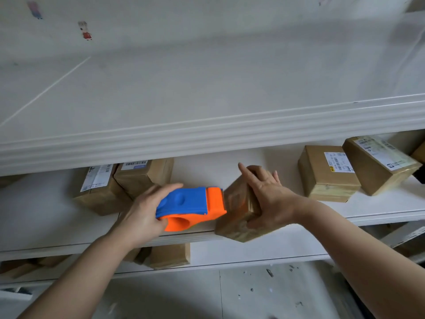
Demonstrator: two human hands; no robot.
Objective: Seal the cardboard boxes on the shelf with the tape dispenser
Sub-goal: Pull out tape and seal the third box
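Your two bare forearms come up from the bottom edge, nearest of all. Your left hand (143,209) is wrapped around the blue and orange tape dispenser (192,207), fingers closed over its blue top and the thumb under the orange body. The dispenser's orange front end touches the near left face of a cardboard box (239,211) that sits tilted at the front edge of the white shelf (57,224), one corner hanging past the lip. Your right hand (268,195) grips that box from the right side, palm against it, thumb curled low on the front and the index finger stretched along the top.

Far left on the same shelf, two labelled boxes (103,189) sit side by side and touching, behind your left hand. To the right of the held box and clear of it, another pair of labelled boxes (328,174) stands close together, the far right one tilted. On the lower shelf, more brown boxes (170,255) show beneath the dispenser. Motion blur softens the held box, so its seams cannot be read.
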